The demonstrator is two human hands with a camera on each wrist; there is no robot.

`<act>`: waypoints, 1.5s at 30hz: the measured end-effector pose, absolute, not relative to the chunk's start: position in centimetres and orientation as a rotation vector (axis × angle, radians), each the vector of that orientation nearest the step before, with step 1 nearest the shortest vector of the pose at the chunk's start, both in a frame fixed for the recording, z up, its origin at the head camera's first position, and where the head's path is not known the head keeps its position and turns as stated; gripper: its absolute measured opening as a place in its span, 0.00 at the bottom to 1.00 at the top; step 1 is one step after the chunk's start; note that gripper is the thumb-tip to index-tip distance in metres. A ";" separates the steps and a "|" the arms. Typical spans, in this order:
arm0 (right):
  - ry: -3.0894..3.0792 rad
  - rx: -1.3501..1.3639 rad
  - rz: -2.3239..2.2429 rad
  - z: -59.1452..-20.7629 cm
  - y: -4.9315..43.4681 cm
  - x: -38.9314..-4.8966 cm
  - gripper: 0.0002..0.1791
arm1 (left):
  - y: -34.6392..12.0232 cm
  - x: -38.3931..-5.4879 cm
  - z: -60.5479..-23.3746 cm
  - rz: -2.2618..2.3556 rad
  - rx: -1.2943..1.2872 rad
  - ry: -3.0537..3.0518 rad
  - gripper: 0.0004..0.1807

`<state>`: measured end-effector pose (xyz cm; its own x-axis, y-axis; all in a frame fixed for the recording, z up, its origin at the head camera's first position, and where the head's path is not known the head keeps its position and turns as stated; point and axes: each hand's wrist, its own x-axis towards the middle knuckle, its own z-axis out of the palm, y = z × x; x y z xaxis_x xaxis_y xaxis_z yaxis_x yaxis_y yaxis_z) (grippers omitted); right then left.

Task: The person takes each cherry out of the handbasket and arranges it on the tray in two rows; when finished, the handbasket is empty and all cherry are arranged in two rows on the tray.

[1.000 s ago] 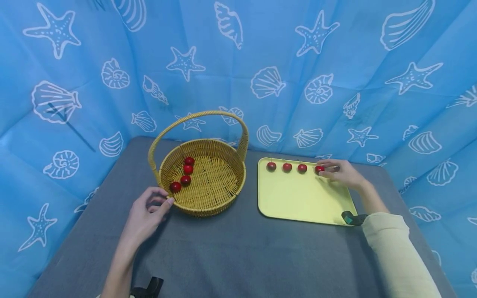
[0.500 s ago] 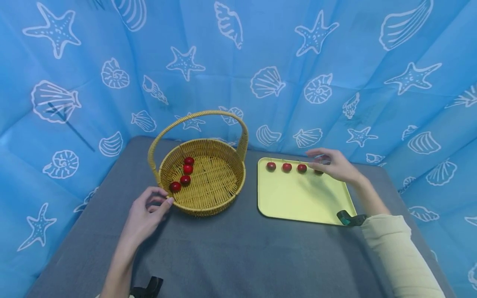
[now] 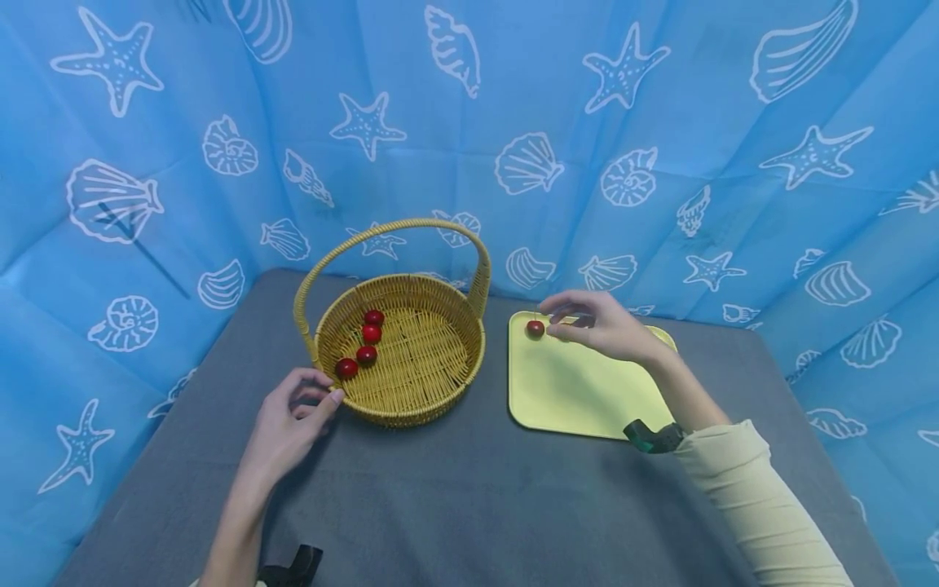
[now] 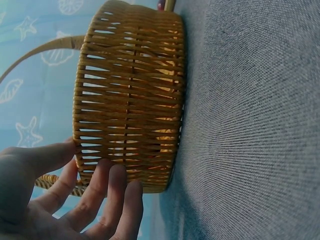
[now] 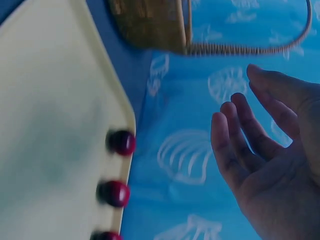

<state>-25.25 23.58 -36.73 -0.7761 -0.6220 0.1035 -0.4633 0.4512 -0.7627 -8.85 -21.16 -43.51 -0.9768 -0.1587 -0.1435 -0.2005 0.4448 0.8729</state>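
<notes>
A round wicker basket point(image 3: 421, 367) with a tall handle stands left of centre, several red cherries point(image 3: 367, 355) along its left inner side. My left hand point(image 3: 289, 424) pinches the basket's near-left rim; in the left wrist view its thumb point(image 4: 57, 152) is at the rim and fingers lie along the woven wall. Over the back of the yellow tray point(image 3: 543, 391) hovers my right hand point(image 3: 605, 326), fingers loosely bent and nothing between them. One cherry point(image 3: 535, 328) shows just left of its fingertips; the hand covers others. The right wrist view shows three cherries point(image 5: 115, 193) along the tray's edge.
Grey cloth point(image 3: 469, 505) covers the table. A blue curtain point(image 3: 455, 139) with white shells and starfish hangs right behind the basket and tray. The basket's handle point(image 3: 396, 224) arches high above its rim.
My right hand has left the rightmost cherry on the tray, risen and moved left along the row, now close to the leftmost one. The left hand stays at the basket rim.
</notes>
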 end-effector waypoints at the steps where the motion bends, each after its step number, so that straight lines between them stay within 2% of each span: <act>1: 2.492 -0.972 -1.228 -36.7 23.0 -25.1 0.18 | -21.1 -8.9 -43.5 1.600 -0.327 2.636 0.22; 23: 2.280 -1.216 -1.147 -36.7 11.2 -24.9 0.19 | -20.9 -8.9 -43.6 1.589 -0.328 2.644 0.21; 33: 2.212 -1.263 -1.079 -36.8 6.7 -26.4 0.22 | -20.9 -9.0 -43.6 1.604 -0.318 2.640 0.21; 45: 2.160 -1.252 -1.048 -37.3 2.2 -28.8 0.20 | -21.2 -8.9 -43.5 1.625 -0.312 2.630 0.23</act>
